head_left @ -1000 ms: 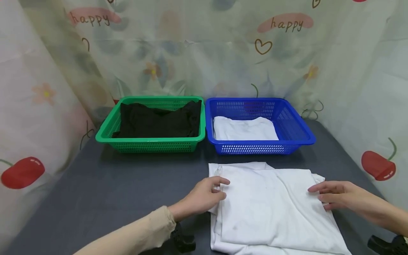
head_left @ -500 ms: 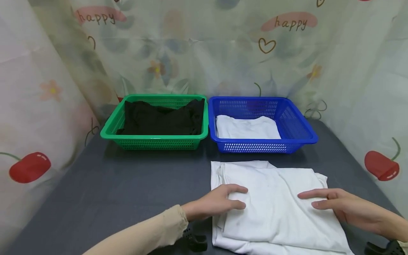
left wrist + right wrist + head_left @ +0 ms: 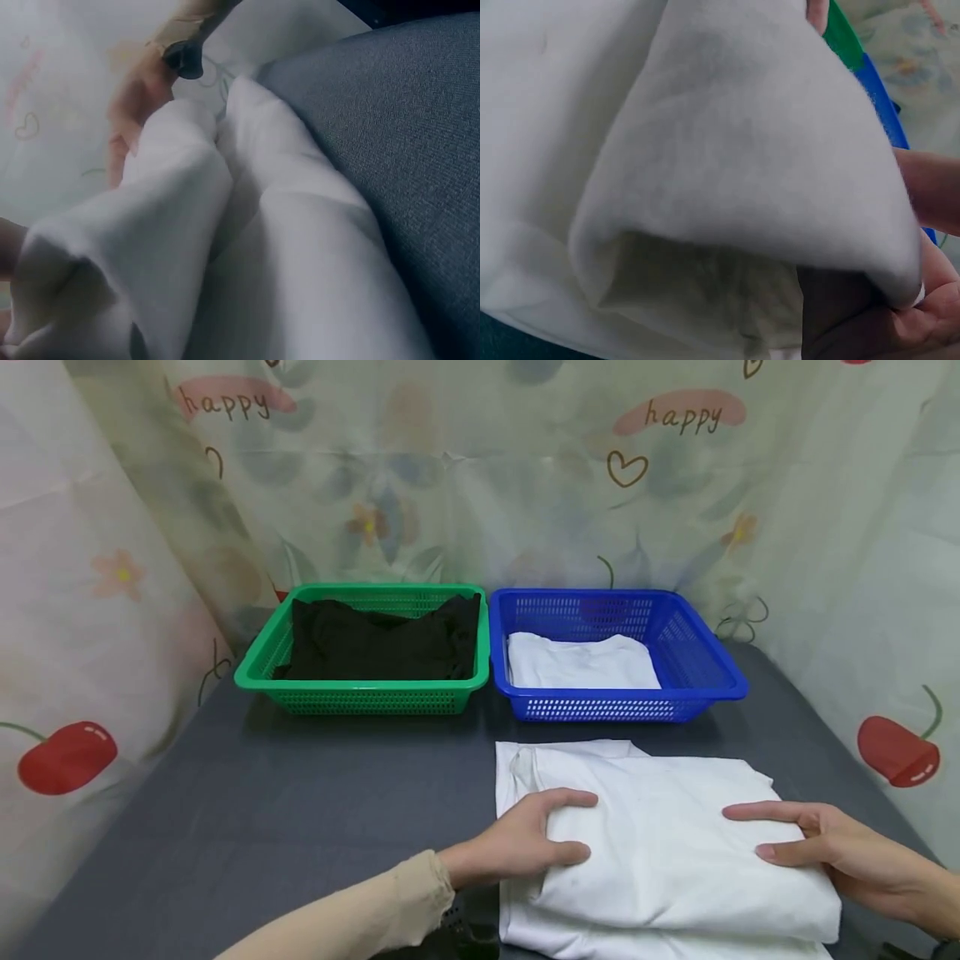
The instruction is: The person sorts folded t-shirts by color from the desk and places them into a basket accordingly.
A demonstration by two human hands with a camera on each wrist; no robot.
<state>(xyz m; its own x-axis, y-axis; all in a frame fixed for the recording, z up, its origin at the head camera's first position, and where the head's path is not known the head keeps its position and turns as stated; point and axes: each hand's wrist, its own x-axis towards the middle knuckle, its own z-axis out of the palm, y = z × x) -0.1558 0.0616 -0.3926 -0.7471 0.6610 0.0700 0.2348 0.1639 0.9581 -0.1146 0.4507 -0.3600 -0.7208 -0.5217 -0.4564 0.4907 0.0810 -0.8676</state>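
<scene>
A folded white garment [image 3: 675, 827] lies over another white garment [image 3: 517, 935] on the dark table. My left hand [image 3: 528, 839] grips the upper garment's left side, thumb and index finger on top, other fingers hidden beneath. Opposite it, my right hand [image 3: 828, 852] holds the right side the same way. The upper garment's edges curl up from the lower layer. In the left wrist view a gap runs between the lifted garment [image 3: 150, 217] and the lower garment [image 3: 307, 262]. The right wrist view shows the raised fold [image 3: 742, 142] with the right thumb and fingers around its edge.
Behind the garments stand a green basket [image 3: 360, 687] with black cloth [image 3: 382, 647] in it and a blue basket [image 3: 697, 652] with a folded white cloth [image 3: 581, 662] at its left. Patterned curtains [image 3: 487, 510] enclose the grey tabletop [image 3: 300, 802] at the back and sides.
Both hands have come in over the sides of the upper garment and taken hold of it. Its edges have risen, and it sits slightly higher. The baskets have stayed put.
</scene>
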